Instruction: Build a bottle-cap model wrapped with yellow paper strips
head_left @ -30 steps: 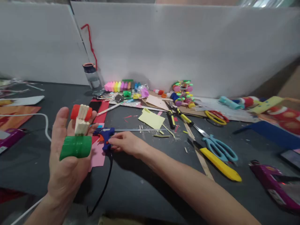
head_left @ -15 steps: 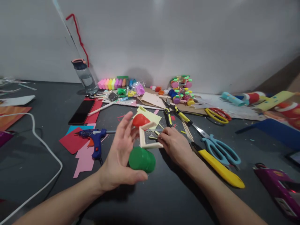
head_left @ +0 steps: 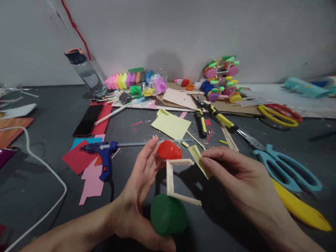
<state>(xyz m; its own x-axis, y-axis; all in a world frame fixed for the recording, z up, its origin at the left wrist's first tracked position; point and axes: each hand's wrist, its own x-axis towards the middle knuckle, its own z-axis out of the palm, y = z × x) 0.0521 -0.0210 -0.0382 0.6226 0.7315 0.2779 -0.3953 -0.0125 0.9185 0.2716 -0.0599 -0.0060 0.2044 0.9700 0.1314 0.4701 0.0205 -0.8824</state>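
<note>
Low in the centre of my feed, just above the dark table [head_left: 126,134], I have the stick frame [head_left: 169,178], three pale sides with its open side toward the right hand [head_left: 238,175]; a red cylinder [head_left: 169,149] sits at its far corner and a green cylinder [head_left: 168,214] at its near one. The left hand [head_left: 139,196] grasps this piece from the side, thumb against the green end, fingers behind the red end; the right hand pinches a folded yellow strip [head_left: 200,162] between thumb and fingers, near the frame but apart from it.

Beyond the frame I see a yellow sheet [head_left: 172,125] lying flat, with small scraps about it; to the left, the blue glue gun [head_left: 105,159] rests over red paper [head_left: 77,156] and pink paper [head_left: 91,183]; farther back are the phone [head_left: 88,120], the water bottle [head_left: 89,77] and the coloured blocks [head_left: 126,80]; to the right lie the black-and-yellow pliers [head_left: 201,122], the blue-handled scissors [head_left: 286,168] and a yellow handle [head_left: 301,206], partly behind the right hand.
</note>
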